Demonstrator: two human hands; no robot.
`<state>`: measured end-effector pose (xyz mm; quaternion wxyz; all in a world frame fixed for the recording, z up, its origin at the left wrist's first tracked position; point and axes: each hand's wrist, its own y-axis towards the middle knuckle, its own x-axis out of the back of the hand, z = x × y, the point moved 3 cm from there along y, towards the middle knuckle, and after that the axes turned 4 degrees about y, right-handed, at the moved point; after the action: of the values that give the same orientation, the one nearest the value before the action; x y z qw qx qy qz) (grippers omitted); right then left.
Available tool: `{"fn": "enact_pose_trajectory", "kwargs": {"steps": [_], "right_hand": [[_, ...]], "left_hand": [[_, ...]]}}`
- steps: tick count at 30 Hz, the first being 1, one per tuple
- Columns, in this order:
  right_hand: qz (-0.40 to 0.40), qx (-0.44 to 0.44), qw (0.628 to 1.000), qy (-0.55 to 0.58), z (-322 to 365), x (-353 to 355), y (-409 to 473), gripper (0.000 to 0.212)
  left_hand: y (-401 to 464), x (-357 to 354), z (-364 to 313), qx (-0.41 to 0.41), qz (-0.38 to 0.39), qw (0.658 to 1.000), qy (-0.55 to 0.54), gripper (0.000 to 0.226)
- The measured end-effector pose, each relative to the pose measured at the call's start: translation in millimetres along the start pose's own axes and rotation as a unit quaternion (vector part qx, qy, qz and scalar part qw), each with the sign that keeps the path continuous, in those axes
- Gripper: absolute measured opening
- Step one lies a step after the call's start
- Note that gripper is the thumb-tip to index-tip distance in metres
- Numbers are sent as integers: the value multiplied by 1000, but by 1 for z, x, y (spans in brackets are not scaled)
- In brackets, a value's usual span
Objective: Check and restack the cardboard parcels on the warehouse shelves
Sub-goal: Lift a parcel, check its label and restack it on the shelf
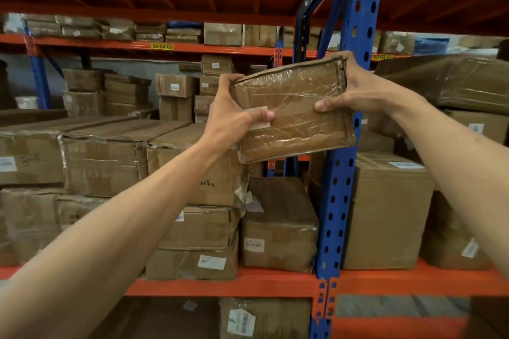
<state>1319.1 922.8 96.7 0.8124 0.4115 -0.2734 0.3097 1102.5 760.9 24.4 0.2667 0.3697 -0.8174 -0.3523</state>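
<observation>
The person holds one flat cardboard parcel [293, 110] up in the air with both hands, in front of the shelves. The left hand [234, 115] grips the parcel's left edge, with its thumb pressed on the front face over a small strip of pale tape [259, 118] and its fingers curled round the back. The right hand [360, 91] grips the parcel's right edge near the top corner, thumb on the front and fingers behind, so the fingers there cannot be seen well. The parcel sits between the two hands and is tilted, with its right side higher than its left. It is wrapped in shiny clear tape that is wrinkled. Just behind the right hand stands a blue post [344, 173] with holes in it, and part of the parcel hides it. Below the left hand is a stack of big brown boxes [192, 228], and one of them has a white label [212, 262]. These boxes rest on an orange shelf beam [248, 283] far below both hands. Under the right arm sits another large box [391, 215] on the same shelf level. Past the left hand, farther back, more small boxes [176, 85] are piled on another rack. Above both hands is a yellow shelf tag [162, 46] on an orange beam.
</observation>
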Motion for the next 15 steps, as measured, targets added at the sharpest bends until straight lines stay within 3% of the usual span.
{"fn": "enact_pose_trajectory", "kwargs": {"steps": [3,7,11,15], "right_hand": [[24,-9,999,-31,10,4,12,100],[42,-15,997,-55,17,-8,20,105],[-4,-22,1000,17,-4,-27,-7,89],[-85,-57,992,80,-48,-58,-45,90]], "left_hand": [[-5,-5,11,23,-36,999,-22,84],[-8,-2,32,45,-20,998,-49,82],[-8,-3,34,39,55,997,-28,87],[-11,-11,34,13,128,987,95,88]]}}
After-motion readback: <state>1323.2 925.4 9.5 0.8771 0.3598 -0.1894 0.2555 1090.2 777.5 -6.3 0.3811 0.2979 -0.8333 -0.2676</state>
